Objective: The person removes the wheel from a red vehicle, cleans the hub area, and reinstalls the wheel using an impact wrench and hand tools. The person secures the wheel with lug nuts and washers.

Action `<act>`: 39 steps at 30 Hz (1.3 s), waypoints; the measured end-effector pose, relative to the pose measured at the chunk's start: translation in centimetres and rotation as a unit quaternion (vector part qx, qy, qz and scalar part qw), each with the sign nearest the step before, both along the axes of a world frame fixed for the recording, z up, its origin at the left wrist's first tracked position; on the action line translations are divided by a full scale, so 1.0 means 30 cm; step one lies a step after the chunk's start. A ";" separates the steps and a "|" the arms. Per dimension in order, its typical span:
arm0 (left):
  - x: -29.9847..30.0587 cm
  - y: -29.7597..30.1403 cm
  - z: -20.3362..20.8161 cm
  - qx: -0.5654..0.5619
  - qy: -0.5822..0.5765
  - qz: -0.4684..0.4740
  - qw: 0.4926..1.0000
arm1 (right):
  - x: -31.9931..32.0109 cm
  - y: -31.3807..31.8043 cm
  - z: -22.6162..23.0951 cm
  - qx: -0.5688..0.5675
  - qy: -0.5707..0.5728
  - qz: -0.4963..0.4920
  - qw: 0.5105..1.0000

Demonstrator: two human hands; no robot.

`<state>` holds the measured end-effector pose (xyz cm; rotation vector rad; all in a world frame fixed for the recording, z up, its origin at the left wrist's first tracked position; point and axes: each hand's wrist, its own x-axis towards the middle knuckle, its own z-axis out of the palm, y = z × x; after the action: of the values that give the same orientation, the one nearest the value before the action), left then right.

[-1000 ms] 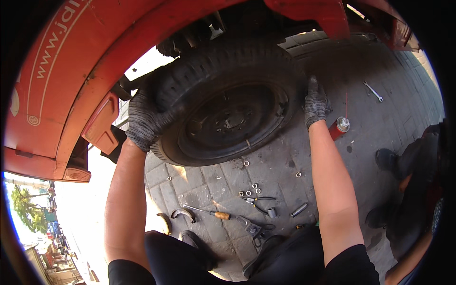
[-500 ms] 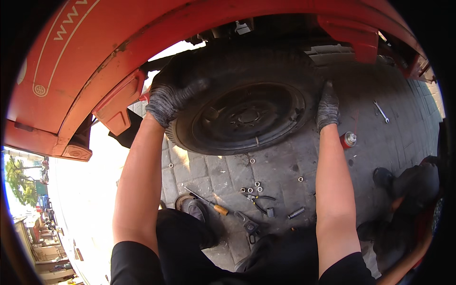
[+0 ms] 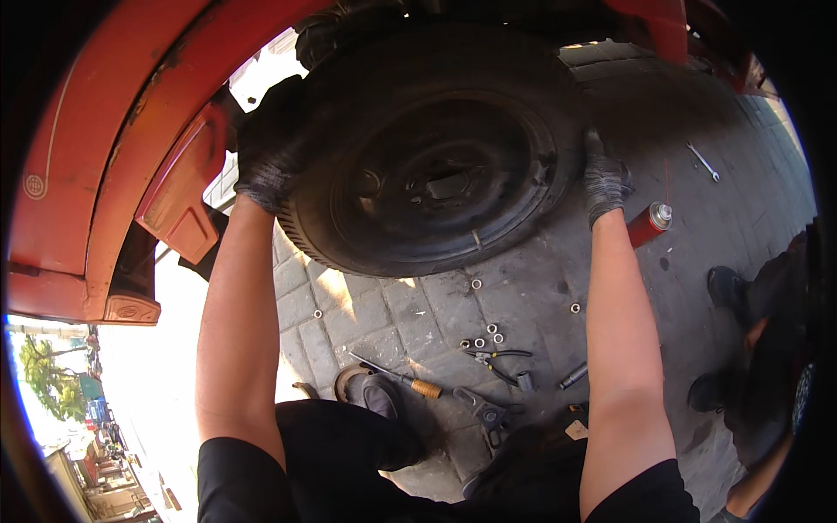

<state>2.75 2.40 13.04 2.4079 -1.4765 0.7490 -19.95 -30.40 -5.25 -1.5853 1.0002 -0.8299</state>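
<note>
In the head view, my left hand [image 3: 268,166] and right hand [image 3: 607,177] are gripping the wheel [image 3: 405,157] by opposite sides beside the red bodywork [image 3: 96,166], fingers seemingly clamped on it, shadow obscuring my left ones. Nuts [image 3: 499,339] are lying on the paving [image 3: 440,305] near its lower edge.

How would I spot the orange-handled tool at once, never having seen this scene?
Find the big black wheel between the left hand and the right hand. On the paving below it in the picture, the orange-handled tool lies with its handle just right of the left shoe. One straight, thin shaft sets it apart from the pliers farther right, with their two spread handles.
</note>
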 end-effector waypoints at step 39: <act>0.030 0.264 -0.305 -0.393 0.552 -0.029 0.735 | 0.094 0.035 0.091 0.345 -0.284 0.027 0.894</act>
<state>3.64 10.31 3.88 1.5332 -0.5204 -0.1584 -17.13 -29.36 -2.52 -0.6916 0.6957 -0.7214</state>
